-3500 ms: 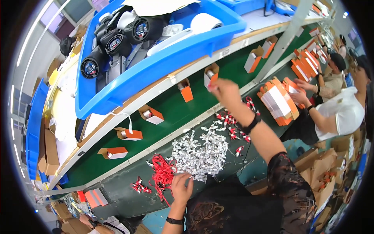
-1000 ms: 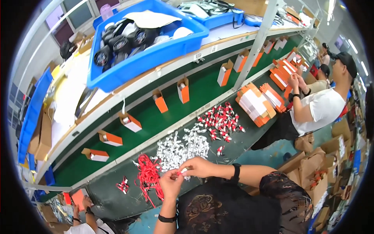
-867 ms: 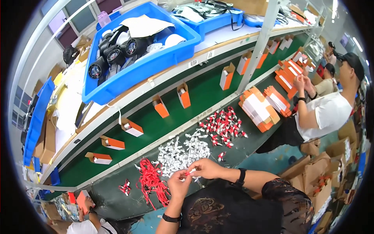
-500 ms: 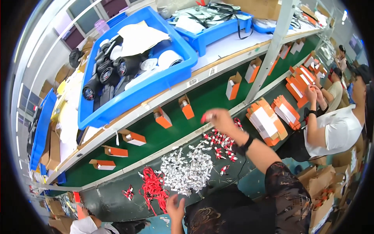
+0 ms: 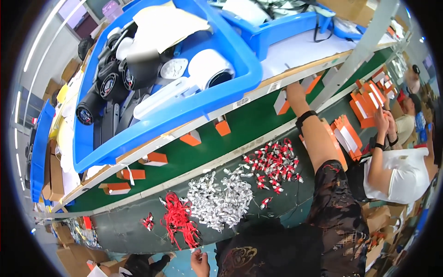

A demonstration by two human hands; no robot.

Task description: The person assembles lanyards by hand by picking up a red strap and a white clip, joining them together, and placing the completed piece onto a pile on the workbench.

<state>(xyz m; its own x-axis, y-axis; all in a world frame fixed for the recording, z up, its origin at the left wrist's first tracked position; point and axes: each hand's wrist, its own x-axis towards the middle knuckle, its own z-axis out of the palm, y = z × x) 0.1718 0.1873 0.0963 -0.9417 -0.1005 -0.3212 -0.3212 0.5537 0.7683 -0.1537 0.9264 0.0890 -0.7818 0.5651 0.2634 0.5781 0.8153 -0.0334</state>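
My right hand (image 5: 295, 91) is stretched out over the green belt (image 5: 249, 127), at the top of an open orange-and-white box (image 5: 281, 103). The shelf edge partly hides its fingers, and whether anything is in them does not show. My left hand (image 5: 200, 263) hangs low by the table's near edge, fingers loosely apart and holding nothing. Close to it lies a bunch of red cords (image 5: 179, 220). Beside the cords is a heap of white coiled cables (image 5: 219, 201), then a heap of small red-and-white cable bundles (image 5: 275, 161). One small red bundle (image 5: 147, 221) lies apart at left.
Several orange boxes, one an orange box (image 5: 222, 126), stand along the belt. Above, a shelf carries a blue bin (image 5: 170, 121) of black and white devices. Flattened orange boxes (image 5: 347, 136) lie at right, near a person in a white shirt (image 5: 399, 173).
My right hand has moved up and right from above the cable heaps to the box on the belt. My left hand has dropped lower. The view has shifted nearer the blue bin.
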